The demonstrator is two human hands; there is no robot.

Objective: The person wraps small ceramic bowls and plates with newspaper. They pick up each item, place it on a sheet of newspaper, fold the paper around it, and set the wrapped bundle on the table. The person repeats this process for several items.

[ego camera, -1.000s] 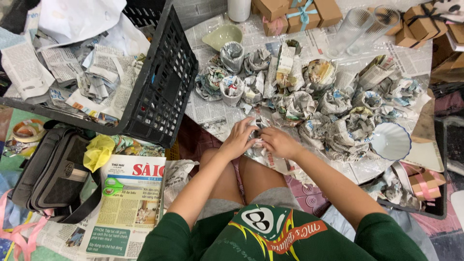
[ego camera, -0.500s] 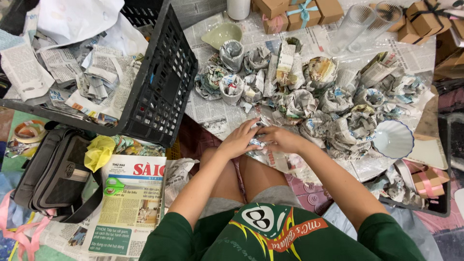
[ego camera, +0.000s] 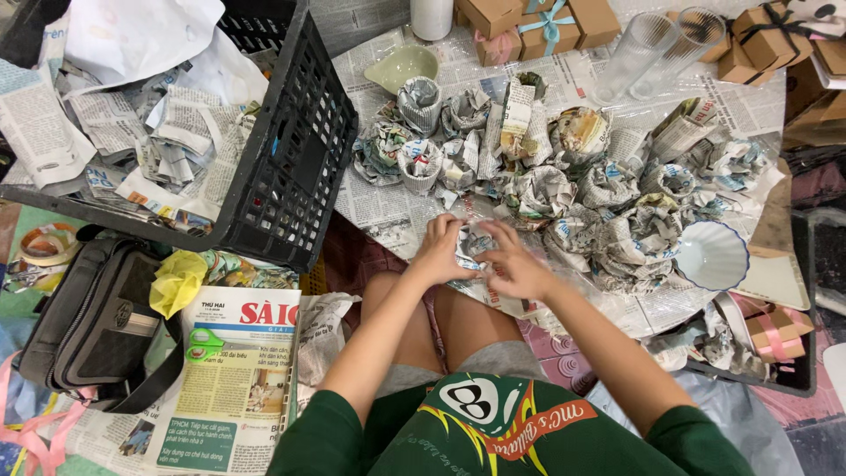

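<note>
My left hand [ego camera: 438, 251] and my right hand [ego camera: 514, 263] meet over my knees, both closed around a small newspaper-wrapped bundle [ego camera: 474, 241] held between them. What is inside the paper is hidden. Just beyond my hands lies a heap of several similar newspaper-wrapped bundles [ego camera: 546, 176] on a low surface covered with newsprint. A white fluted bowl [ego camera: 710, 255] sits unwrapped to the right of my right hand, and a pale green bowl [ego camera: 403, 67] lies at the far edge of the heap.
A black plastic crate [ego camera: 291, 159] full of crumpled newspaper stands at left. Below it lie a grey bag [ego camera: 97, 322], a yellow cloth [ego camera: 179, 279], green scissors [ego camera: 204, 344] on a newspaper stack [ego camera: 233, 379]. Two clear glasses [ego camera: 656, 53] and brown gift boxes [ego camera: 529, 22] sit at the back.
My hands stay together on the bundle, with the fingers shifting slightly around the paper. Nothing else has moved.
</note>
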